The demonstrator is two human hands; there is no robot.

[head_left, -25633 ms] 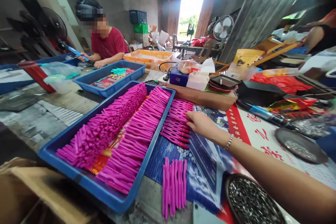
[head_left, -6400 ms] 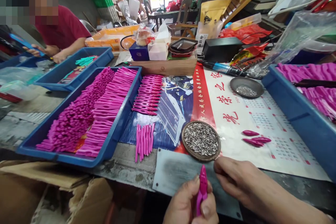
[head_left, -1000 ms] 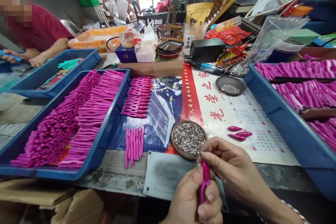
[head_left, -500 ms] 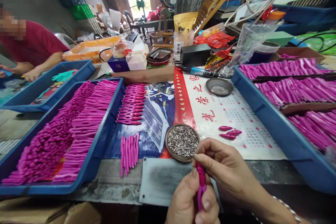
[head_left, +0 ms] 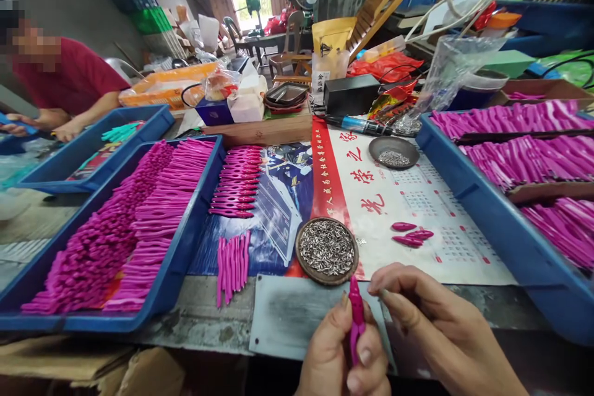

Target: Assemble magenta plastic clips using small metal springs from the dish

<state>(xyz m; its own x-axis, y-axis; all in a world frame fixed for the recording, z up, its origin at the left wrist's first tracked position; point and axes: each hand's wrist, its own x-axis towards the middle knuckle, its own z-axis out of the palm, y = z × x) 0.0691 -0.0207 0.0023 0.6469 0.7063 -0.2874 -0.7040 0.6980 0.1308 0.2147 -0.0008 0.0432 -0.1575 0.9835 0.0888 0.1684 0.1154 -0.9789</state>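
My left hand [head_left: 341, 352] is closed round a magenta plastic piece [head_left: 356, 315], held upright at the table's near edge. My right hand [head_left: 417, 315] sits just right of it, thumb and forefinger pinched near the piece's tip; whatever they hold is too small to make out. Right behind my hands stands a round dish of small metal pins [head_left: 327, 249]. A short row of magenta pieces [head_left: 232, 263] lies left of the dish, and a few loose magenta tips [head_left: 411, 234] lie on the printed sheet to the right.
A blue tray of magenta pieces [head_left: 65, 315] fills the left, another blue tray [head_left: 468, 182] the right. A second pin dish [head_left: 393, 151] and a wooden box [head_left: 264, 130] sit further back. A person in a red shirt [head_left: 69, 83] works at the far left.
My right hand has drawn back slightly from the top of the magenta piece and dropped lower. The view has shifted a little; my left hand keeps its hold.
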